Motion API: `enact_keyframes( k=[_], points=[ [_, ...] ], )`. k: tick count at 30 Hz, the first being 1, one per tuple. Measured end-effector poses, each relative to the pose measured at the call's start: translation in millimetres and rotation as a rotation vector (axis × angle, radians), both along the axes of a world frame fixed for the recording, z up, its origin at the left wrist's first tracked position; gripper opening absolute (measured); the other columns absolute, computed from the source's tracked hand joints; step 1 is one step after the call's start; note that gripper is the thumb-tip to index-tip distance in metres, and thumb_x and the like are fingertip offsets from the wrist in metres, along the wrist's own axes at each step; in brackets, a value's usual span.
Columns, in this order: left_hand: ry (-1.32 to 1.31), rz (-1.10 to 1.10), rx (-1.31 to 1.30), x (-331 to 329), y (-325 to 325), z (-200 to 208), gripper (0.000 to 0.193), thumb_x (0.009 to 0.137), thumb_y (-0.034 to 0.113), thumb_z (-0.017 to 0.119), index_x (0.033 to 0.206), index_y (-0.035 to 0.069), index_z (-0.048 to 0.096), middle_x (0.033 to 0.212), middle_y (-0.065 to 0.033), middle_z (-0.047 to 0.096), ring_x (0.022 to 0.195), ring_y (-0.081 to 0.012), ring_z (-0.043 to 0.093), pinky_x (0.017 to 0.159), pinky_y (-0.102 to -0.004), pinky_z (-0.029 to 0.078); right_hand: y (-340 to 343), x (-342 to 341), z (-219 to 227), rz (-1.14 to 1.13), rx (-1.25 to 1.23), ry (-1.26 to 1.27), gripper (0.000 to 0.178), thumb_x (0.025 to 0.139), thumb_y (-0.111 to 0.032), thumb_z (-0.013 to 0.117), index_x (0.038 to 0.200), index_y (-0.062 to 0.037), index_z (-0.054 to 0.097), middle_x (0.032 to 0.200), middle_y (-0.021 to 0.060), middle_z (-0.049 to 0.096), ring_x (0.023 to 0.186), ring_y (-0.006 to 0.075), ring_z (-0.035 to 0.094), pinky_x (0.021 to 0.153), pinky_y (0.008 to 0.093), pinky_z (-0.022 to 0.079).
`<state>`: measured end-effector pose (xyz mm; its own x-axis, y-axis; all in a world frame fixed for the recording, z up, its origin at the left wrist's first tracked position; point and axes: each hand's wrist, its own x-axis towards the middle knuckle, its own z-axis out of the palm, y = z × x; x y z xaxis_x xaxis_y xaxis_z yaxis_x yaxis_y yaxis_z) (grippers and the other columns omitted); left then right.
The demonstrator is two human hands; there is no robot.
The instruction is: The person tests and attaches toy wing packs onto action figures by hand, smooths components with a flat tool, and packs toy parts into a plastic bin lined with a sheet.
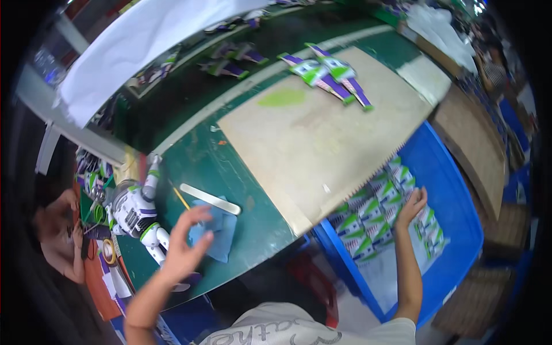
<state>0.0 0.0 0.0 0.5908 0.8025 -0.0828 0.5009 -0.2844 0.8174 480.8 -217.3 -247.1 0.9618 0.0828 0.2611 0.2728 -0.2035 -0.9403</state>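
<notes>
My left hand (187,246) is raised over the green table, thumb and fingers apart, with nothing seen between them. Behind its fingertips lies a blue cloth-like piece (223,234), and a pale flat stick (210,199) rests across its top. A thin yellow stick (180,196) is beside them. To the left lies a white, purple and green toy figure (134,211). My right hand (410,208) reaches into a blue bin (462,227), just over rows of white and green toy wing pieces (376,221). Its fingers are loosely bent and slightly apart; no held part shows.
A tan board (287,149) covers much of the green table (190,146), with two winged toy parts (330,75) at its far side. Tape rolls (108,251) lie left, near another person (63,230). A brown cardboard panel (471,149) stands beyond the bin.
</notes>
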Motion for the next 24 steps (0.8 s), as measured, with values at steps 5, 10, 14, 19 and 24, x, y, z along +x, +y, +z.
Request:
enact_keyframes(
  k=[5,10,14,19,24],
  points=[
    [-0.324,0.310,-0.449,44.6,168.4,1.2,0.052,0.090,0.030,0.052,0.131,0.002,0.036,0.132,-0.0132,0.040,0.122,-0.0245,0.041,0.098,-0.0398,0.035,219.7,-62.3,175.8,0.765,0.114,-0.331,0.017,0.089,-0.015,0.053,0.097,0.0001,0.053,0.097,0.0089,0.051,0.092,0.0195,0.050,0.082,0.0280,0.039],
    [-0.637,0.599,-0.610,152.5,322.1,-50.7,0.077,0.085,0.041,0.056,0.138,-0.001,0.020,0.139,-0.0250,0.024,0.126,-0.0373,0.033,0.104,-0.0442,0.031,453.8,-71.4,182.5,0.873,-0.237,-0.337,0.043,0.082,-0.045,0.057,0.102,-0.0071,0.060,0.113,0.0191,0.051,0.105,0.0337,0.050,0.089,0.0411,0.038],
    [-0.732,0.643,-0.659,184.4,396.2,-83.7,0.085,0.079,0.056,0.056,0.139,0.007,0.022,0.130,-0.0273,0.032,0.116,-0.0363,0.042,0.101,-0.0446,0.033,577.8,-113.9,208.3,0.830,-0.596,-0.073,0.072,0.069,-0.069,0.054,0.116,-0.0150,0.059,0.129,0.0185,0.044,0.123,0.0375,0.037,0.101,0.0461,0.027],
    [-0.735,0.565,-0.710,214.0,444.2,-96.7,0.062,0.083,0.053,0.052,0.123,0.006,0.042,0.101,-0.0174,0.057,0.089,-0.0282,0.058,0.080,-0.0399,0.050,668.5,-110.3,172.9,1.047,-0.659,0.013,0.049,0.074,-0.043,0.061,0.107,-0.0076,0.061,0.110,0.0142,0.053,0.105,0.0273,0.048,0.086,0.0389,0.037],
    [-0.789,0.667,-0.587,202.4,454.1,-102.2,0.029,0.088,0.034,0.054,0.096,0.006,0.054,0.080,-0.0080,0.059,0.068,-0.0221,0.058,0.065,-0.0317,0.052,689.4,-144.5,136.2,1.331,-0.010,0.289,0.027,0.078,-0.017,0.067,0.097,0.0011,0.063,0.088,0.0100,0.064,0.081,0.0174,0.061,0.069,0.0317,0.049]
  ],
)
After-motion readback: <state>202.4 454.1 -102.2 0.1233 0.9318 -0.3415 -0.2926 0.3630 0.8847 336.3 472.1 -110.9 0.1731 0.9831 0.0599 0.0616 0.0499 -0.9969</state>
